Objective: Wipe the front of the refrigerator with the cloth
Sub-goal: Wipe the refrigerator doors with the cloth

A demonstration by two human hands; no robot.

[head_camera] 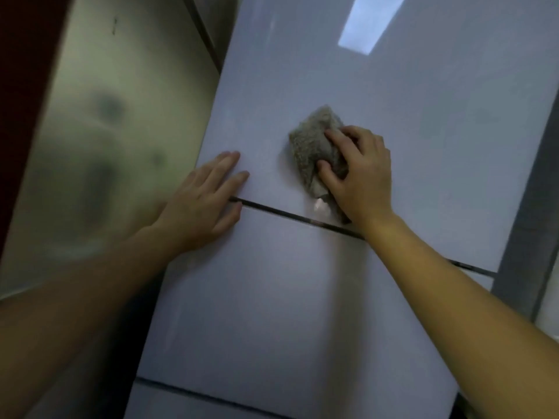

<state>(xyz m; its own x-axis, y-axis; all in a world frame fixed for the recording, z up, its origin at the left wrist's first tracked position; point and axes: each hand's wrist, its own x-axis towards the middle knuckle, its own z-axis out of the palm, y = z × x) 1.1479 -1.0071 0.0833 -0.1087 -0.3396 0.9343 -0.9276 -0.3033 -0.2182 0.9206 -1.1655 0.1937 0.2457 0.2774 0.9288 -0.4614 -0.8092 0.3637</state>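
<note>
No readable text, label or number shows anywhere.

The refrigerator front [302, 297] is a pale, glossy, slightly reflective surface crossed by a thin dark seam [287, 213] between an upper and a lower door panel, with a second seam [187, 391] lower down. A crumpled grey-beige cloth [314, 149] is pressed against the upper panel just above the first seam, under the right hand [360, 173], whose fingers curl over it. The left hand [205, 201] lies flat with fingers spread near the front's left edge, straddling that seam, well apart from the cloth.
</note>
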